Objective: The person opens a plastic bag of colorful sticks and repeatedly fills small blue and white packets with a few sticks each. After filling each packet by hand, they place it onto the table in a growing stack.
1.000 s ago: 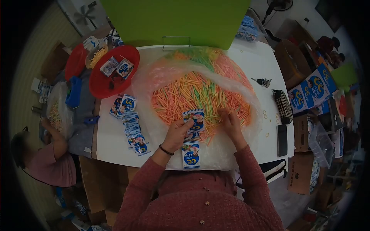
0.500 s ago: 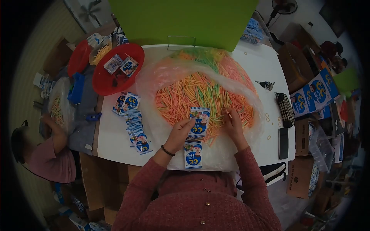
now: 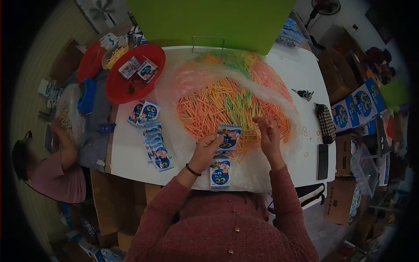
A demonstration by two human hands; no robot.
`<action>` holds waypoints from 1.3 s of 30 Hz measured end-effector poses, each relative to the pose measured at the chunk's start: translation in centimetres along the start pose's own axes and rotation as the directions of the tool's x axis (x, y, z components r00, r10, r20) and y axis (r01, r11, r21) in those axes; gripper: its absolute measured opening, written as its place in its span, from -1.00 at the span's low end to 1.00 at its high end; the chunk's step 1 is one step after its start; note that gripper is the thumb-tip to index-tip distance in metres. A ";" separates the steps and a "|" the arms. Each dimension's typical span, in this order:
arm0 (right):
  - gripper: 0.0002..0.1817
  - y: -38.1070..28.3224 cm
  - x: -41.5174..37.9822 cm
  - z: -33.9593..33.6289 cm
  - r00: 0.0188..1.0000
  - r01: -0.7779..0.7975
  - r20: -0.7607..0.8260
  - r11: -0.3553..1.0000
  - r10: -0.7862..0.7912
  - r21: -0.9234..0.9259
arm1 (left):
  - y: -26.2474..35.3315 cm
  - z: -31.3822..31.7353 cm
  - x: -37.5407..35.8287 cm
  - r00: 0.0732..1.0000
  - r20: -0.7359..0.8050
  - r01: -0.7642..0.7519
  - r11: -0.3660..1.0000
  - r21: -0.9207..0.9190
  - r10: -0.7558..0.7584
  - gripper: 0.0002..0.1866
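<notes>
My left hand (image 3: 207, 152) grips a blue-and-white printed packet (image 3: 229, 137) by its left side, above the near part of the stick pile. Just below it, another such packet (image 3: 220, 172) lies on the clear plastic near the table's front edge. To the right, my right hand (image 3: 269, 139) hovers over the pile with its fingers bent together; whatever they hold is too small to make out. A large clear plastic bag (image 3: 168, 101) lies spread open, full of thin pink, orange, yellow and green sticks (image 3: 214, 102).
Several packets (image 3: 152, 139) overlap left of the bag. Behind them is a red bowl (image 3: 114, 91) with packets inside. Keys (image 3: 304, 94), a checkered pouch (image 3: 325, 123), a phone (image 3: 322, 161) and rubber bands lie right. A green panel (image 3: 209, 22) stands behind; another person (image 3: 61, 174) sits left.
My right hand has risen slightly from the sticks and moved a little right, its fingers curling in. The held packet has tilted and shifted slightly right with my left hand.
</notes>
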State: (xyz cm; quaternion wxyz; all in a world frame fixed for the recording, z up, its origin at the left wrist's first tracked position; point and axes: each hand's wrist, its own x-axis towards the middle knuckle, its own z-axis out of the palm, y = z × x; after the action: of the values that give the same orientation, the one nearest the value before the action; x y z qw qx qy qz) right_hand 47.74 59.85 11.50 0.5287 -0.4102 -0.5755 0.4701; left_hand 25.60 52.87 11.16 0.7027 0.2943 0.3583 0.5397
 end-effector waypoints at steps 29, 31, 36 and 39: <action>-0.56 -7.1 -0.6 4.2 0.822 0.273 0.568 0.894 -0.026 -0.355 | -1.1 -0.3 0.0 0.984 0.106 -0.164 0.968 0.188 0.146 -0.71; -0.50 -7.9 0.0 3.8 0.826 0.292 0.562 0.886 -0.044 -0.361 | -0.3 0.0 0.3 0.983 0.166 -0.104 0.985 0.141 0.080 -0.66; -0.52 -9.1 1.4 3.2 0.900 0.298 0.403 0.909 -0.166 -0.291 | 1.7 1.1 1.4 0.981 0.164 -0.134 0.975 0.178 0.105 -0.64; -0.68 -7.8 1.6 2.4 0.911 0.340 0.370 0.840 -0.182 -0.423 | 1.9 1.1 2.1 0.963 0.199 -0.228 0.947 0.229 0.183 -0.62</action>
State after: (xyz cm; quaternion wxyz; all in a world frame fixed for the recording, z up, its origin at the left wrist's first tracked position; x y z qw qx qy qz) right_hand 45.37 59.45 19.45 0.3718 -0.3642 -0.8013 0.2950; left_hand 25.81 55.30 12.87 0.6286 0.4625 0.3272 0.5328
